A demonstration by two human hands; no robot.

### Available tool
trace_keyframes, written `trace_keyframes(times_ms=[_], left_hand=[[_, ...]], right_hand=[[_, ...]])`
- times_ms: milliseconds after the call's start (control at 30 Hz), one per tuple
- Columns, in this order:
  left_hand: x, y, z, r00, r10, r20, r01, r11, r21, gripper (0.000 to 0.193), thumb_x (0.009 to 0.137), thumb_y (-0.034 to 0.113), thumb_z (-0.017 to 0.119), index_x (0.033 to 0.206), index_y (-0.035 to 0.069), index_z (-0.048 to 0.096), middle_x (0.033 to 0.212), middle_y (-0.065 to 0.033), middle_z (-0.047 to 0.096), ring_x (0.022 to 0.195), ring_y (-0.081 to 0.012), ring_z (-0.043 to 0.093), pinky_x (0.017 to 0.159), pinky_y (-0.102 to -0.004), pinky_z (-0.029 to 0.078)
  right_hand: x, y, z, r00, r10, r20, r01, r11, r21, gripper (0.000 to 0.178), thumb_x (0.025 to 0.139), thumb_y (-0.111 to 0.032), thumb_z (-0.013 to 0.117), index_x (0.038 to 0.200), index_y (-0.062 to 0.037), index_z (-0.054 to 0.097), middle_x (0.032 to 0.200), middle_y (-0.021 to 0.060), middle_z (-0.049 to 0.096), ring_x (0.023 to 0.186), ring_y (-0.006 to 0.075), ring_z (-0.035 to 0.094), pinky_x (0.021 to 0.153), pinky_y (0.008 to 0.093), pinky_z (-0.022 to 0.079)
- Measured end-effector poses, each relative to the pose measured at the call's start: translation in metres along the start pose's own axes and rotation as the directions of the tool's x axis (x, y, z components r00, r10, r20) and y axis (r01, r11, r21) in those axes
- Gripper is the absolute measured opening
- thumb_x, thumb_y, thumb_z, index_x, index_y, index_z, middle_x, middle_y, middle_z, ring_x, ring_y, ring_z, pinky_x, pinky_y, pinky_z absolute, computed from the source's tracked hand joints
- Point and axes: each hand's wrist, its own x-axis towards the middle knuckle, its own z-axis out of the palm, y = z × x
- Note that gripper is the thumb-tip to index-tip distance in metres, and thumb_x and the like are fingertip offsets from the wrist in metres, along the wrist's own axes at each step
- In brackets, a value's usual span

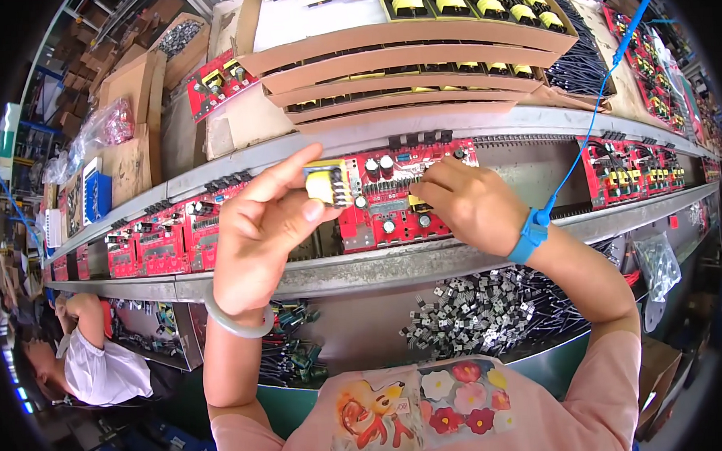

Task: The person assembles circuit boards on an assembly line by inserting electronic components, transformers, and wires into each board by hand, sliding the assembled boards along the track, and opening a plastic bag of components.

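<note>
My left hand [257, 218] is raised over the conveyor, thumb and fingers pinching a yellow-taped transformer [325, 185] with its row of metal pins facing right. Below and to the right lies a red circuit board [405, 227] carrying capacitors, dark heat-sink parts and other components. My right hand [479, 202], with a blue wrist strap [531, 236] on its wrist, bends over this board. Its fingertips close on a second yellow-and-black transformer [418, 204] at the middle of the board. Part of that transformer is hidden by the fingers.
Red boards [164, 238] line the conveyor at left, with others [632, 169] at right. Stacked cardboard trays [417, 42] of transformers stand beyond it. Nearer me is a bin of loose components [477, 309]. A blue cord [587, 135] runs up from my strap. Another person [101, 358] sits at left.
</note>
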Motion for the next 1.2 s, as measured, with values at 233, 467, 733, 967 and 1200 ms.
trace_keyframes(times_ms=[233,467,733,967,1200], left_hand=[[0.016,-0.042,0.014,0.940,0.239,0.242,-0.337,0.571,0.749,0.041,0.084,-0.005,0.072,0.124,-0.002,0.064,0.113,-0.0176,0.068,0.097,-0.0323,0.070,0.085,-0.0388,0.055],[0.018,-0.054,0.017,0.886,0.207,0.414,-0.454,0.212,0.865,0.042,0.081,-0.001,0.075,0.122,0.002,0.067,0.116,-0.0129,0.069,0.106,-0.0337,0.062,0.092,-0.0432,0.046],[0.023,-0.055,0.024,0.858,0.166,0.487,-0.507,0.117,0.854,0.039,0.080,-0.003,0.068,0.119,0.000,0.069,0.111,-0.0113,0.068,0.105,-0.0292,0.061,0.095,-0.0414,0.043],[0.025,-0.055,0.025,0.839,0.179,0.513,-0.534,0.094,0.840,0.040,0.076,-0.004,0.066,0.116,-0.001,0.070,0.109,-0.0109,0.068,0.102,-0.0287,0.062,0.097,-0.0410,0.043],[0.022,-0.055,0.031,0.840,0.167,0.517,-0.524,0.001,0.852,0.036,0.079,0.001,0.065,0.115,-0.001,0.070,0.109,-0.0100,0.069,0.101,-0.0255,0.063,0.102,-0.0422,0.040]], right_hand=[[0.001,0.002,-0.014,0.989,0.133,-0.062,-0.126,0.986,0.104,0.031,0.074,-0.004,0.080,0.102,-0.0016,0.068,0.095,0.0140,0.064,0.090,0.0339,0.066,0.074,0.0434,0.057],[-0.012,0.003,-0.044,0.825,0.562,0.053,-0.531,0.740,0.413,0.038,0.085,-0.025,0.087,0.096,0.0017,0.063,0.077,0.0043,0.062,0.070,0.0054,0.055,0.058,0.0254,0.044],[-0.020,0.006,-0.042,0.678,0.710,0.189,-0.517,0.279,0.809,0.039,0.098,-0.032,0.073,0.099,0.0038,0.057,0.078,0.0083,0.063,0.066,0.0117,0.064,0.054,0.0273,0.054],[-0.028,0.008,-0.038,0.738,0.601,0.305,-0.433,0.075,0.898,0.036,0.102,-0.015,0.065,0.129,0.0053,0.051,0.101,0.0066,0.063,0.088,0.0145,0.067,0.074,0.0290,0.063],[-0.028,0.008,-0.048,0.770,0.551,0.323,-0.507,0.218,0.834,0.041,0.092,-0.006,0.076,0.129,0.0016,0.060,0.102,0.0042,0.068,0.079,0.0078,0.064,0.069,0.0234,0.057]])
